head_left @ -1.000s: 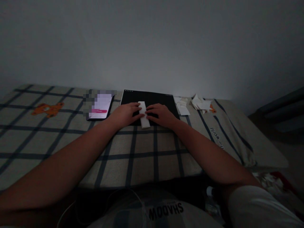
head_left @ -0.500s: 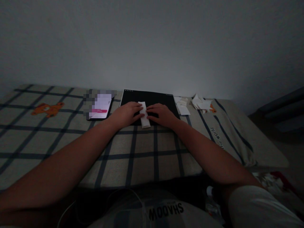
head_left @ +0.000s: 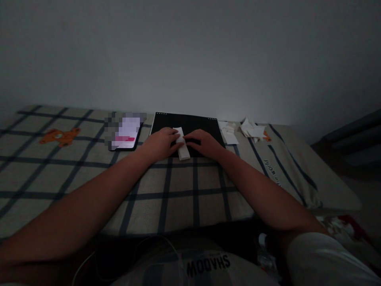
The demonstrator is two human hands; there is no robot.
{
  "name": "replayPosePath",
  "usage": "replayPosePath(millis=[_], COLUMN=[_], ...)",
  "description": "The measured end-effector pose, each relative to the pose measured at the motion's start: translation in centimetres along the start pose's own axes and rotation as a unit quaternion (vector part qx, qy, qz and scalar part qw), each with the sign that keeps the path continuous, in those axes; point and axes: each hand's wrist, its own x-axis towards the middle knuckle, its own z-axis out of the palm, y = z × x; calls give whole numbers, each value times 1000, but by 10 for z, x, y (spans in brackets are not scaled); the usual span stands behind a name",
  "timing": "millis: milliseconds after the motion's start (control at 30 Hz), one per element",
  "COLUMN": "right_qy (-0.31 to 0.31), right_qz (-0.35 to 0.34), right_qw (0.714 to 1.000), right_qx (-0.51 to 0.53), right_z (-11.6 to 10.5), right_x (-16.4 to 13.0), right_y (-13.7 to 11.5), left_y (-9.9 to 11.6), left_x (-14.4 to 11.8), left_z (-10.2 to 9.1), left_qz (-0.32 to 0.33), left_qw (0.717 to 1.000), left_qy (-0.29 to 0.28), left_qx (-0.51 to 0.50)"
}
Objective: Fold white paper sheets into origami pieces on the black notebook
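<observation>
Slightly turned since before, the folded paper strip [head_left: 181,143] lies at the black mat's [head_left: 190,123] near edge, left hand [head_left: 160,143] and right hand [head_left: 202,143] pressing it with flat, loosely curled fingers.

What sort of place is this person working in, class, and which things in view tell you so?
Probably a dim bedroom: the hands press a folded white paper on a black board laid on a checked bedsheet against a bare wall.

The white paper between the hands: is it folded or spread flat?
Folded: the paper is a narrow strip on the black board, both hands pressing it.
</observation>
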Motion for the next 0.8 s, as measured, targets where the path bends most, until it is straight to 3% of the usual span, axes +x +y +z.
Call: replayPosePath(millis=[800], right_qy=[-6], right_qz=[-4], right_qw=[1000], right_qx=[8], right_z=[-1], right_x=[0], right_y=[-2], left_y=[1], left_x=[0], left_z=[4], left_qz=[10], left_qw=[1000], left_qy=[7], left_qx=[1])
